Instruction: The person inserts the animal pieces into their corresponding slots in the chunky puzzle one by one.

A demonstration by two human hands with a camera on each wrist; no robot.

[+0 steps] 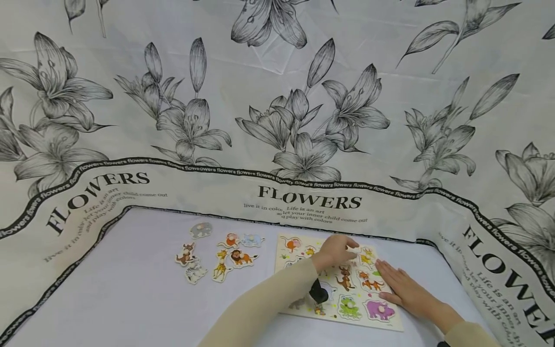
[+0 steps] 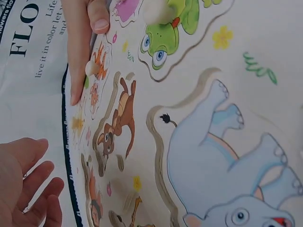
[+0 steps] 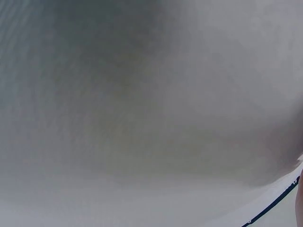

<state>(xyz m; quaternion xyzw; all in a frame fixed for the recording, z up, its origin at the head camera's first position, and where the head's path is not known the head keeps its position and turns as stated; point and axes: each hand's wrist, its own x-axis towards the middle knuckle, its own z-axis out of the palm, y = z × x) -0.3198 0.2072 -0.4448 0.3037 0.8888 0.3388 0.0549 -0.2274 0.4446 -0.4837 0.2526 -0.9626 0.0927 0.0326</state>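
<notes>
A wooden animal puzzle board lies on the white cloth. My left hand hovers over its far part, fingers loosely bent; in the left wrist view, the left hand holds nothing. My right hand rests along the board's right edge with fingers straight. Knobbed pieces sit in the board: a green frog, a purple hippo and an orange tiger-like animal. A kangaroo recess and a blue elephant recess show only printed pictures. The right wrist view is mostly blurred grey.
Left of the board lie several loose pieces, among them a grey animal, a kangaroo, a zebra, a giraffe and a lion. A flower-printed curtain stands behind and along the sides.
</notes>
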